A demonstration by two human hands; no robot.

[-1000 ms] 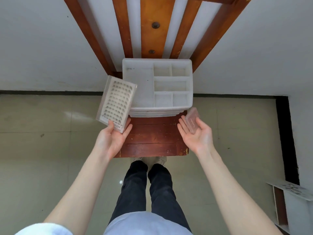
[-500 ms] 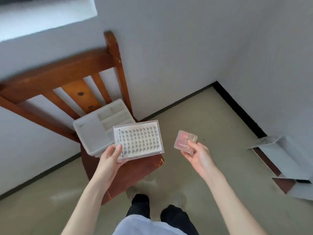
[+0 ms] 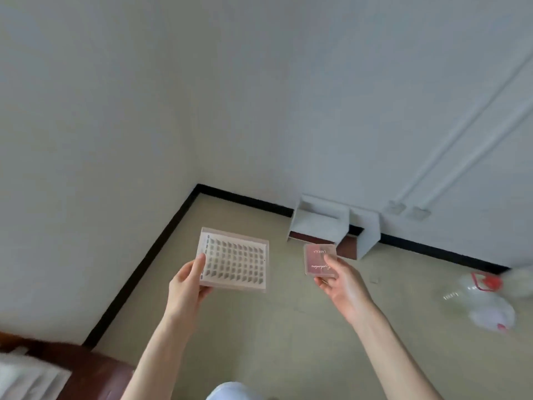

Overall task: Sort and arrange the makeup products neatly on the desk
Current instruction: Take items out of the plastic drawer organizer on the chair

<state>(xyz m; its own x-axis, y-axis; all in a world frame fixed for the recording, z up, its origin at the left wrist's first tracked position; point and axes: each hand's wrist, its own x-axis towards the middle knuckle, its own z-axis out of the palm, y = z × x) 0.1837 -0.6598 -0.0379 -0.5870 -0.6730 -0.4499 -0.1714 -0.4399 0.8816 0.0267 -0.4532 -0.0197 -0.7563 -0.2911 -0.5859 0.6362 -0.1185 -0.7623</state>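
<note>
Head view: left hand (image 3: 184, 287) grip clamps lash tray (image 3: 234, 259) edge; right hand (image 3: 344, 287) grip pinches pink compact (image 3: 319, 259).

Both bare arms reach forward, well apart. The left hand (image 3: 184, 287) pinches a flat lash tray (image 3: 234, 259) by its edge, thumb on top. The right hand (image 3: 343, 287) grips a small pink case (image 3: 318, 259), thumb across its face.

Bare floor (image 3: 259, 327) lies open ahead; white shelf unit (image 3: 323, 223) blocks the wall corner.
</note>
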